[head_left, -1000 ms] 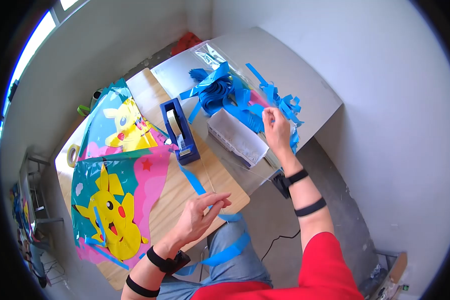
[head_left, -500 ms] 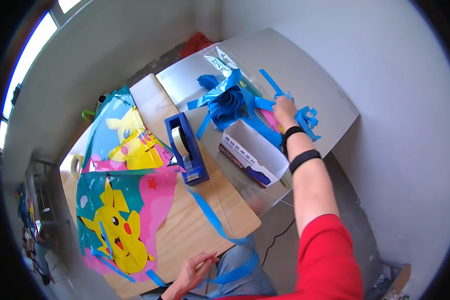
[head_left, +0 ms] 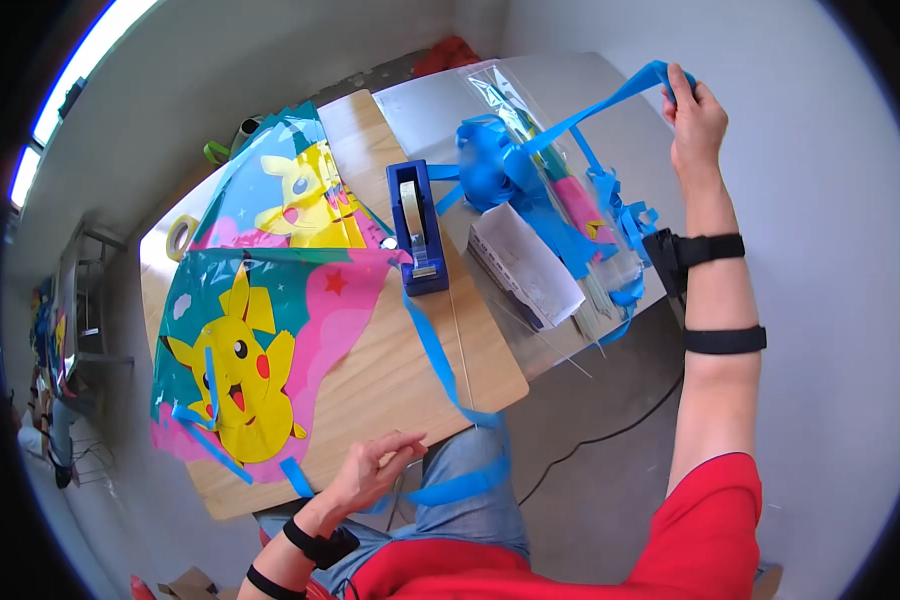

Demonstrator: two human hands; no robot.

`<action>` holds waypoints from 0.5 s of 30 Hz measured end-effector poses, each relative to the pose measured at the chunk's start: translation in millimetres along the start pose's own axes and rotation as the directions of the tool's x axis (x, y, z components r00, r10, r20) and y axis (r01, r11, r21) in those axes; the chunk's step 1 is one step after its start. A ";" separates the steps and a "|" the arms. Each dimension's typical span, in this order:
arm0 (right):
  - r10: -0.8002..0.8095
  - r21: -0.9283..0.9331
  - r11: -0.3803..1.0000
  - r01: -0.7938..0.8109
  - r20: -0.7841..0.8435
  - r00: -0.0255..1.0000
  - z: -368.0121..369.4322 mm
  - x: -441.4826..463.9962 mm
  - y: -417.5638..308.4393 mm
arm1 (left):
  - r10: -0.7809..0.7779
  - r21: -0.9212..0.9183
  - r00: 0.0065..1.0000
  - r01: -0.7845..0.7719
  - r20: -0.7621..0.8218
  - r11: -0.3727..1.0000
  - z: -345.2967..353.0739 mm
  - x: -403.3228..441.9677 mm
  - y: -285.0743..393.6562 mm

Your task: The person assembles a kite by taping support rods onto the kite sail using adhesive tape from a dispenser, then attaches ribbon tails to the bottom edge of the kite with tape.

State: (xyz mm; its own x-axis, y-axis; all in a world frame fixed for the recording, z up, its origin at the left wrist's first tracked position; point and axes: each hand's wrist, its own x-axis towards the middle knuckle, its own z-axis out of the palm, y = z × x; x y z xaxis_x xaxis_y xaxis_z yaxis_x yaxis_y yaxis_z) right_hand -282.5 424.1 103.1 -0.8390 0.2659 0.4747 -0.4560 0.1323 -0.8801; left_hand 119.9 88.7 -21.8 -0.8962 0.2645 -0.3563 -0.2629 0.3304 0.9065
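Observation:
My right hand (head_left: pixel 695 120) is raised at the far right and grips one end of a blue plastic ribbon (head_left: pixel 610 103). The ribbon stretches down to a bunched blue ribbon coil (head_left: pixel 485 165). My left hand (head_left: pixel 375 472) is over my lap at the wooden board's near edge. Its fingers are pressed together, and what they hold, if anything, cannot be made out. Beside it, a blue strip (head_left: pixel 460 487) loops across my jeans. A kite sheet with a yellow cartoon character (head_left: pixel 245 390) lies left of this hand, with short blue strips on it.
A blue tape dispenser (head_left: pixel 433 275) stands on the wooden board (head_left: pixel 370 370). Behind it are a white carton (head_left: pixel 540 275), a clear packet (head_left: pixel 500 95) and thin sticks (head_left: pixel 595 310). More printed sheets (head_left: pixel 300 195) and a tape roll (head_left: pixel 181 238) lie left. A wall (head_left: pixel 810 200) rises at right.
My right hand has moved up and right from the ribbon pile, drawing out a length of blue ribbon. My left hand stays near the board's edge. The whole view has shifted.

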 end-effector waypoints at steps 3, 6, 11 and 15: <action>0.106 -0.223 0.973 -0.055 0.225 0.969 15.2 8.6 -12.4 | -0.039 0.020 0.999 0.040 -0.029 0.999 -4.2 -15.4 -6.9; -0.059 -0.157 0.983 0.098 0.238 0.969 24.3 26.1 -32.5 | -0.005 0.042 0.996 0.009 -0.084 0.999 -8.6 -17.5 -5.6; -0.168 -0.131 0.968 0.215 0.301 0.939 23.5 59.9 -42.4 | 0.074 0.112 0.991 -0.061 -0.114 0.992 -24.6 -11.9 12.1; -0.094 -0.374 0.904 0.207 0.299 0.950 25.0 62.8 -57.6 | 0.151 0.177 0.979 -0.127 -0.133 0.976 -37.1 7.4 25.0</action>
State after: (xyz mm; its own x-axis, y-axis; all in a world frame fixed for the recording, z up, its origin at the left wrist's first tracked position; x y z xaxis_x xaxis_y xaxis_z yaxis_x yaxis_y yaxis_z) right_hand -316.3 409.3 183.8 -0.8427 -0.0457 0.5364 -0.4751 0.5319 -0.7010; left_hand 93.4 65.3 6.7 -0.9652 0.1881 -0.1816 -0.0798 0.4492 0.8899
